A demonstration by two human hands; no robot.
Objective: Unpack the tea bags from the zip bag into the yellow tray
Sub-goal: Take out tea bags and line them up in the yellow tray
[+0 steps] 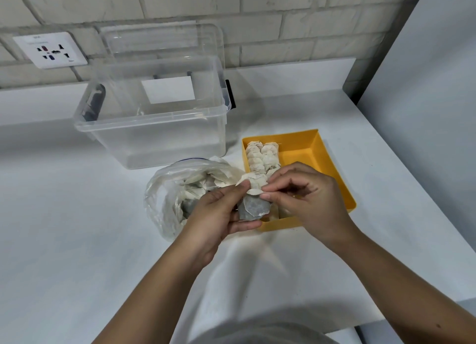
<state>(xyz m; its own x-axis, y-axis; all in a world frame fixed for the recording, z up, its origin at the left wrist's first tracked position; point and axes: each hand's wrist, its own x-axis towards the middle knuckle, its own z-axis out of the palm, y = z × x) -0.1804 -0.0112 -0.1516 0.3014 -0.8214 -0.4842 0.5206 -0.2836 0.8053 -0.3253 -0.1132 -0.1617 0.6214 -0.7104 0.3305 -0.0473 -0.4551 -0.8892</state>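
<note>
Two hands appearing, one left hand [219, 209], one right hand [306, 197]; one zip bag [164, 194] showing, one yellow tray [322, 153] showing; one clear storage box [154, 137] standing, one clear lid [159, 39] standing; one wall socket [50, 50] showing; tea bags [261, 155] overlapping in tray, zip bag and hands, defying an exact count

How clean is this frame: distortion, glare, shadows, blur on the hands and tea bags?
Head view: wide-angle bend curves the wall tiles and counter edge; light soft, faint shadows under the arms; slight sheen on the bin; left hand, right hand and held tea bags sharp; zip bag contents hazy.
</note>
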